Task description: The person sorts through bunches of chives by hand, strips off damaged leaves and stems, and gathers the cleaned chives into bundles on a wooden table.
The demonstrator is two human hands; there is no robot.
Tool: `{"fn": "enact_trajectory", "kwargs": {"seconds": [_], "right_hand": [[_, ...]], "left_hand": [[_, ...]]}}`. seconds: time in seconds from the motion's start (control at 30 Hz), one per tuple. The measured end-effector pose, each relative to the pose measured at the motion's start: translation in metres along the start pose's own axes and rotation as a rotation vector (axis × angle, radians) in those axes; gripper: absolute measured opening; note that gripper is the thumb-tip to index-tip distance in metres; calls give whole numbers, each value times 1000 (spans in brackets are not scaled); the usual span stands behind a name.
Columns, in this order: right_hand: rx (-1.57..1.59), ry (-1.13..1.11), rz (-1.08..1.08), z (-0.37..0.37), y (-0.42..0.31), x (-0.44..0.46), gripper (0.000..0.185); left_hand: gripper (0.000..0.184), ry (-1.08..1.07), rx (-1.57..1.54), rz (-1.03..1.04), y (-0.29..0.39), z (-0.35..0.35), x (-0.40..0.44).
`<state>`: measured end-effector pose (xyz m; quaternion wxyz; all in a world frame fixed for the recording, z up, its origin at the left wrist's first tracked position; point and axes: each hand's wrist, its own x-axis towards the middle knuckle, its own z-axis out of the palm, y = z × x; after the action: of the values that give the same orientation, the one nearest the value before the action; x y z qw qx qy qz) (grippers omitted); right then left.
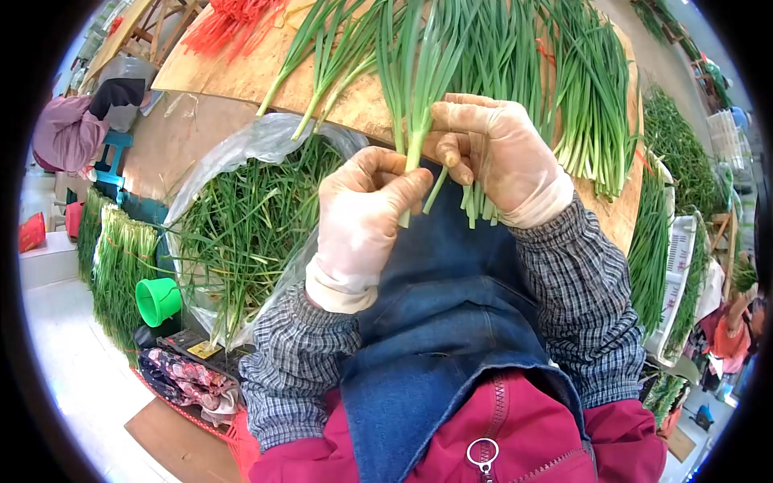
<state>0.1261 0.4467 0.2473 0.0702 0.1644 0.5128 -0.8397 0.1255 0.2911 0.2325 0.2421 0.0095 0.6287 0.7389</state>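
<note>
My left hand [360, 211], in a thin translucent glove, pinches a garlic chive stalk [416, 141] near its pale lower end, between thumb and forefinger. The stalk's long flat leaves point away over the table. My right hand [505, 153], gloved too, is curled at the stalk's right side, with its forefinger close against it. Its thumb and fingertips are pressed together, and whether anything is between them I cannot make out. Several stalk ends [479, 205] show below the right hand. A pile of chives [503, 56] lies just beyond it.
Loose stalks [322, 72] and red ties [233, 24] lie on the wooden table [358, 105]. Chive bundles [596, 121] rest at its right. A plastic-lined container of leaf scraps [250, 217] stands left, near a green bucket [159, 301] and upright bundles [125, 266]. Other people [68, 133] are nearby.
</note>
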Motion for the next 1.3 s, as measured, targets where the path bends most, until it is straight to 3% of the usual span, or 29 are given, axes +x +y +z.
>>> {"fn": "enact_trajectory", "kwargs": {"seconds": [0.1, 0.2, 0.3, 0.37, 0.4, 0.5, 0.57, 0.63, 0.7, 0.8, 0.93, 1.07, 1.17, 1.2, 1.3], "right_hand": [[-162, 27, -9, -1, 1, -1, 14], [-70, 90, -25, 0, 4, 2, 10], [128, 11, -1, -13, 1, 3, 5], [78, 1, -69, -23, -9, 2, 4], [43, 15, -84, -28, -13, 2, 7], [2, 77, -53, -28, -15, 3, 14], [80, 103, 8, -22, -14, 2, 14], [131, 109, 57, -18, -10, 3, 14], [41, 176, 45, -14, -7, 3, 13], [39, 80, -41, -14, 4, 9, 12], [44, -46, 17, -9, 5, 12, 9], [79, 32, -27, -8, 5, 9, 9], [62, 51, -39, -5, 5, 8, 8], [39, 71, -54, -2, 4, 5, 8], [-22, 82, -89, 1, 5, 6, 9]], "left_hand": [[11, -1, 64, 41, -6, 6, -2], [11, -25, 26, -31, -1, 4, -3], [10, 113, 116, 58, 5, -12, 2], [8, 331, 137, 244, -6, -24, 15], [8, 386, 274, 354, -13, -28, 24], [12, 278, 835, 538, -28, -24, 32], [18, 231, 1112, 400, -34, -12, 36], [16, 211, 913, 483, -48, -7, 40], [9, 202, 666, 420, -49, -3, 31], [5, 138, 363, 308, -35, 6, 13], [7, 81, 330, 359, -31, 11, 5], [11, -26, 30, 17, -9, 8, 3], [10, 31, 126, 180, -16, 13, 7], [9, 80, 201, 347, -27, 17, 14], [8, 47, 454, 436, -14, 14, 20]]}}
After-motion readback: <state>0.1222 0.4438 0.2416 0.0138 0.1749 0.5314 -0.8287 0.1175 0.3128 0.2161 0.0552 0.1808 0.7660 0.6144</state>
